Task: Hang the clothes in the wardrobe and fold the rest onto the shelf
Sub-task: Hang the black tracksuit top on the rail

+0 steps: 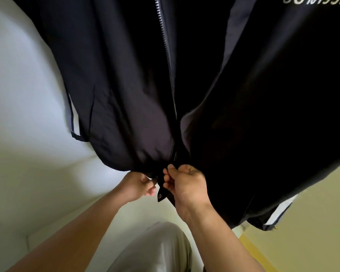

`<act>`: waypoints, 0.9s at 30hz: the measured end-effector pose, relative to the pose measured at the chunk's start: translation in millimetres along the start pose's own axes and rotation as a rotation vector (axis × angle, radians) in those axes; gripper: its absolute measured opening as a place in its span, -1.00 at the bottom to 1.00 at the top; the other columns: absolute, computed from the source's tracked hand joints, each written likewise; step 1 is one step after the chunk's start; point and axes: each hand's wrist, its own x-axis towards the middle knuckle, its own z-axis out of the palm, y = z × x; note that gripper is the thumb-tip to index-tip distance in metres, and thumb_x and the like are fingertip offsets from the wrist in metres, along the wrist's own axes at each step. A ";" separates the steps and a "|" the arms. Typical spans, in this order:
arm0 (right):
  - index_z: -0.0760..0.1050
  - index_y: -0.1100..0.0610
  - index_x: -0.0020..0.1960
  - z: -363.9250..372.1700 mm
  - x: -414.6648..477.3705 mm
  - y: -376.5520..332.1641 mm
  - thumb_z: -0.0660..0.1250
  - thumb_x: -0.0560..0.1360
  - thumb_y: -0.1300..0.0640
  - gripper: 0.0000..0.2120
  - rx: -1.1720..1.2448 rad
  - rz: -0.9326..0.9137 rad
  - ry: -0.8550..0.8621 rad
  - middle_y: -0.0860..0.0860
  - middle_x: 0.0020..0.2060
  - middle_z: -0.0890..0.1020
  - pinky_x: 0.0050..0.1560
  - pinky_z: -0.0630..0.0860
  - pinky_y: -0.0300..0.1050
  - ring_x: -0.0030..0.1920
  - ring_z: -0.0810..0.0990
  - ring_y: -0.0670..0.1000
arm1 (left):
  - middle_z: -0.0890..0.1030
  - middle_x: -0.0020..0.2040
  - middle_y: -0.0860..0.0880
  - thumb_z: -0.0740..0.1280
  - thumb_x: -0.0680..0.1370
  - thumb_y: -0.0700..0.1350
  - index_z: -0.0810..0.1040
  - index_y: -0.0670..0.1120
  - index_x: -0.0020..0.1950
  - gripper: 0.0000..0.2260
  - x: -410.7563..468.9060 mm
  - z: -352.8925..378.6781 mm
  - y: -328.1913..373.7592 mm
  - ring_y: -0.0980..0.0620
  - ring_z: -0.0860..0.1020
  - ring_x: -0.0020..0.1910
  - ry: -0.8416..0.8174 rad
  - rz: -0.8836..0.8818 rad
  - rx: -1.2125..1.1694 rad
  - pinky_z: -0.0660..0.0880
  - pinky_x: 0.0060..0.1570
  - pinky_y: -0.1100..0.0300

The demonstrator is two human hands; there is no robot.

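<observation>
A dark navy zip-up jacket (243, 95) hangs in front of me and fills most of the view, with white lettering near its upper right. Its silver zipper (166, 55) runs down the middle to the hem. My left hand (137, 185) pinches the hem on the left side of the zipper's bottom end. My right hand (186, 185) pinches the right side of the hem next to a small black tab with a metal snap (160, 196). Both hands sit close together at the bottom of the zipper. The hanger and rail are out of view.
A white wall or wardrobe panel (28, 114) stands on the left. A pale yellow-green surface (312, 222) lies at the lower right. My grey trouser leg (155, 252) shows below between my forearms.
</observation>
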 end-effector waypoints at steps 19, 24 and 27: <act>0.28 0.11 -0.25 8.7 -1.8 -23.6 0.25 0.61 0.37 -0.68 -0.107 0.102 -0.179 0.06 -0.40 0.54 -0.41 0.42 -0.21 -0.44 0.46 -0.06 | 0.54 -0.39 0.13 0.50 0.36 -0.32 0.53 -0.12 -0.30 -0.81 -7.1 -12.0 24.9 0.17 0.47 -0.43 0.375 0.644 0.082 0.34 -0.38 0.42; 0.28 0.10 -0.31 17.8 -17.4 -62.8 0.28 0.59 0.36 -0.64 -0.058 -0.084 -0.204 0.10 -0.36 0.53 -0.45 0.46 -0.22 -0.43 0.48 -0.05 | 0.40 -0.50 0.06 0.58 0.37 -0.14 0.36 -0.07 -0.36 -0.63 4.7 -17.1 18.3 0.12 0.34 -0.51 0.487 0.590 0.063 0.35 -0.45 0.21; 0.31 0.11 -0.31 14.1 -25.3 -76.4 0.31 0.58 0.34 -0.65 -0.025 -0.125 -0.224 0.10 -0.36 0.55 -0.42 0.48 -0.22 -0.42 0.49 -0.04 | 0.42 -0.48 0.13 0.58 0.37 -0.02 0.41 -0.03 -0.32 -0.66 -0.1 -23.3 34.0 0.15 0.41 -0.47 0.525 0.622 0.172 0.35 -0.41 0.27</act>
